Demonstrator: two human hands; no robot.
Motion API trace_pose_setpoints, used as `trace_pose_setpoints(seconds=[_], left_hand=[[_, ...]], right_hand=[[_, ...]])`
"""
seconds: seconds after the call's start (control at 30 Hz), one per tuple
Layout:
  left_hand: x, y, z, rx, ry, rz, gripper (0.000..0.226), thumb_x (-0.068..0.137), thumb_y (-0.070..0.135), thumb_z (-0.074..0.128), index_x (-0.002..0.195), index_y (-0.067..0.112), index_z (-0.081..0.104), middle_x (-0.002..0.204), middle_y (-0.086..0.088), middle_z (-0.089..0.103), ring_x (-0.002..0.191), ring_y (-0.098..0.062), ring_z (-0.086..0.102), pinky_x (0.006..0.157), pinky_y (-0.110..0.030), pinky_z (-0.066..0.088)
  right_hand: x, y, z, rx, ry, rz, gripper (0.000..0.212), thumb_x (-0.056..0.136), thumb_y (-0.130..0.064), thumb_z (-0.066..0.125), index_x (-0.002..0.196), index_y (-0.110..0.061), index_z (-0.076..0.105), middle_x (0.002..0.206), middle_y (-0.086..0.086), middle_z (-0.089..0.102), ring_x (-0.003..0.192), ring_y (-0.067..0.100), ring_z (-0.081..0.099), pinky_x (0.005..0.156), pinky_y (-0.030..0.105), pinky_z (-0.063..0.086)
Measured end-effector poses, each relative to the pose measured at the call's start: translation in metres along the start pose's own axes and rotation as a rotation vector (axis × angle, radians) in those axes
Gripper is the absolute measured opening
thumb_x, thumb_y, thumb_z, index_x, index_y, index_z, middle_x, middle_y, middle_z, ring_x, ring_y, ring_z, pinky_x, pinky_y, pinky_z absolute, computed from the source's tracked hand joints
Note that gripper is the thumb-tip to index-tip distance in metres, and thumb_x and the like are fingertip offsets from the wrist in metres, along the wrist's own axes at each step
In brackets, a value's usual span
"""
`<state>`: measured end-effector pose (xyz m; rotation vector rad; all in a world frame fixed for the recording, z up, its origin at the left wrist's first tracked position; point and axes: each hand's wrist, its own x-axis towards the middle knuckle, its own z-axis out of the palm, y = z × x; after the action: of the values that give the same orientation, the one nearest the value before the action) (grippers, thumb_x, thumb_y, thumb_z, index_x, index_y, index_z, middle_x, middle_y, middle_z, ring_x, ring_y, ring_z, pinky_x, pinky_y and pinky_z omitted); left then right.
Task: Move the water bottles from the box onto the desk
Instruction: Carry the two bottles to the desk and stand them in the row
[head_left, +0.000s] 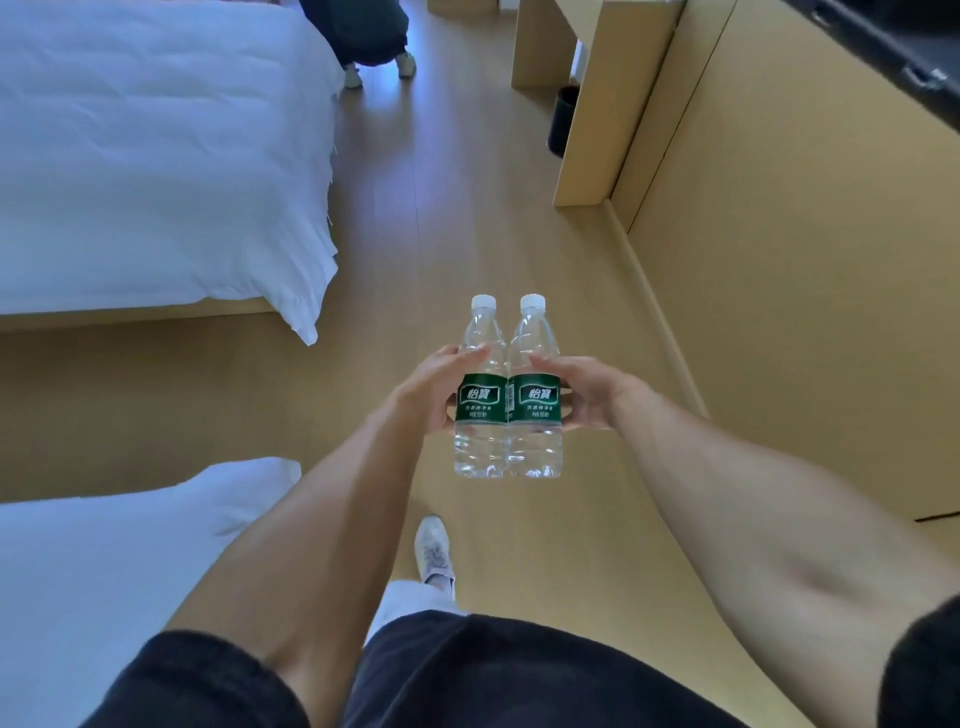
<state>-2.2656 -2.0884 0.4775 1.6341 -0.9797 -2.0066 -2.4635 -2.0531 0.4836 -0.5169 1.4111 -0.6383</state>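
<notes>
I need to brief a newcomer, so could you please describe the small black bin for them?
Start at the white bed, cross the wooden floor to the tan desk panel. The black bin stands against it, the only dark cylinder on the floor.

Bright, even daylight with a bluish cast on the bed (156, 156); soft overall, wide-angle bending at edges.

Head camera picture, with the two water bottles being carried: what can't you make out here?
- Fingers of the left hand and right hand: hidden behind the two bottles.
- The box: nowhere in the head view.
- Desk: its top is cut off by the upper edge.
- Small print on the green labels: too small to read.
- Second person: cut off by the top edge above the legs.
</notes>
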Motion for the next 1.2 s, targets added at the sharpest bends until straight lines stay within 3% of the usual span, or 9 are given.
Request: trace_pose_setpoints(seconds=[0.17,0.37,0.47,0.87,1.07,1.2], left_hand=[[0.052,0.073,-0.033,0.014,-0.044,0.002,0.04,0.095,0.044,0.067,0.125,0.021,0.055,0.119,-0.013,0.069,0.11,-0.032,0.069,0.087,-0.063,0.056],[0.112,0.144,-0.062,0.051,-0.086,-0.004,0.041,0.094,0.045,0.067,0.124,0.021,0.055,0.119,-0.015,0.069,0.106,-0.034,0.07,0.085,-0.065,0.056],[0.141,0.17,-0.072,0.062,-0.07,-0.031,0.035,0.094,0.046,0.067,0.119,0.023,0.056,0.118,-0.015,0.069,0.106,-0.034,0.07,0.084,-0.066,0.055],[0.282,0.291,-0.118,0.016,-0.011,0.001,0.042,0.093,0.046,0.068,0.125,0.021,0.056,0.119,-0.015,0.068,0.108,-0.034,0.069,0.083,-0.063,0.057],[0.363,0.388,-0.136,-0.029,0.034,0.042,0.043,0.094,0.045,0.067,0.127,0.02,0.055,0.115,-0.012,0.069,0.106,-0.032,0.069,0.084,-0.066,0.055],[0.409,0.447,-0.143,-0.036,0.043,0.074,0.047,0.093,0.047,0.068,0.13,0.022,0.054,0.117,-0.01,0.068,0.107,-0.03,0.068,0.09,-0.067,0.052]], right_hand=[[0.052,-0.069,0.016,0.029,0.047,-0.01,0.046,0.081,-0.039,0.078,0.114,-0.01,0.065,0.109,0.01,0.071,0.107,0.032,0.066,0.096,0.062,0.05],[0.102,-0.139,0.024,0.041,0.076,-0.02,0.049,0.074,-0.041,0.08,0.111,-0.011,0.066,0.093,0.006,0.076,0.099,0.03,0.069,0.096,0.062,0.05],[0.127,-0.167,0.025,0.034,0.09,0.001,0.057,0.073,-0.042,0.08,0.118,-0.009,0.065,0.102,0.008,0.074,0.102,0.03,0.068,0.097,0.061,0.05],[0.284,-0.305,0.017,0.018,-0.001,-0.018,0.052,0.086,-0.04,0.074,0.127,-0.01,0.063,0.113,0.008,0.07,0.104,0.029,0.066,0.099,0.059,0.049],[0.371,-0.412,0.003,-0.03,-0.082,-0.048,0.052,0.079,-0.041,0.078,0.12,-0.011,0.065,0.103,0.007,0.073,0.1,0.029,0.068,0.097,0.061,0.05],[0.416,-0.479,-0.008,-0.057,-0.102,-0.056,0.049,0.079,-0.042,0.078,0.117,-0.013,0.065,0.101,0.007,0.075,0.097,0.028,0.07,0.089,0.054,0.056]])
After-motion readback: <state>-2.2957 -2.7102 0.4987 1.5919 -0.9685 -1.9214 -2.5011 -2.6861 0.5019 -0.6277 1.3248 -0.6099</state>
